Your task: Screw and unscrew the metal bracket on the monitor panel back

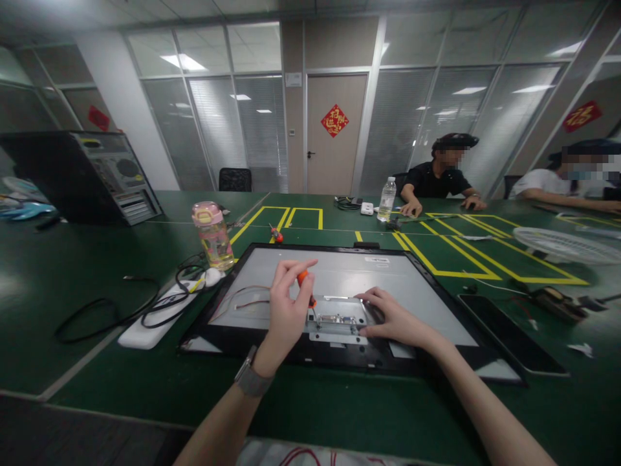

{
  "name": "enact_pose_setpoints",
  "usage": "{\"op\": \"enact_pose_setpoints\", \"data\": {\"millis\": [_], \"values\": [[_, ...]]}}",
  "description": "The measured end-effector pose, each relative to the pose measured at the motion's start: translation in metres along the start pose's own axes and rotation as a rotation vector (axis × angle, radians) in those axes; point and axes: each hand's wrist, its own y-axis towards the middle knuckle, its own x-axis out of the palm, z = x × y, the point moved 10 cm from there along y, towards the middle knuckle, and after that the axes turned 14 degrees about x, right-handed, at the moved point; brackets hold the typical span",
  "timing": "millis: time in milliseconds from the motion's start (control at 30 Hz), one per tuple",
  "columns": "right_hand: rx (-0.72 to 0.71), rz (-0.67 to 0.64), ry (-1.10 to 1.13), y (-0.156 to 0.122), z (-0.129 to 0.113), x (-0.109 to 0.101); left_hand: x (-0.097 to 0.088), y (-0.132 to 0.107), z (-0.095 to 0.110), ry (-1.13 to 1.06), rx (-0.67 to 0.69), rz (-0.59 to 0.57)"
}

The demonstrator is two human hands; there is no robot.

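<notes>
A monitor (412,285) lies face down on the green table, its grey metal back up inside a black frame. My left hand (286,307) is closed round an orange-handled screwdriver (305,283), whose tip points down at a small metal connector plate (339,320) near the monitor's lower edge. My right hand (392,317) rests on the right end of that plate with its fingers curled, pressing it down. Thin red and white wires (242,299) run across the left part of the monitor's back.
A pink-capped bottle (213,238) stands left of the monitor, beside black cables (145,310) and a white block (145,330). A computer case (97,175) stands far left. A second screwdriver (276,234), a water bottle (387,199), a fan grille (563,244) and two seated people lie beyond.
</notes>
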Motion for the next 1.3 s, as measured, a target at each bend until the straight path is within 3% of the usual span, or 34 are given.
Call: {"op": "enact_pose_setpoints", "data": {"millis": [267,533,733,967,1133,1300], "values": [[0.009,-0.003,0.002,0.000,0.001,0.001,0.004,-0.001,-0.003,-0.059,-0.025,-0.031],[-0.014,0.003,-0.001,0.000,0.000,0.000,0.000,0.000,0.001,0.054,0.029,-0.018],[-0.013,0.001,-0.004,0.000,0.000,0.000,0.011,0.000,0.000,-0.058,0.013,-0.098],[-0.012,0.005,-0.003,0.001,0.001,0.001,0.000,0.000,0.004,0.075,0.049,-0.026],[-0.003,0.004,0.007,0.000,0.002,0.000,0.006,0.000,0.000,-0.048,-0.013,-0.064],[-0.010,0.005,-0.001,0.001,0.000,0.000,0.008,0.004,0.005,-0.002,0.042,-0.091]]}}
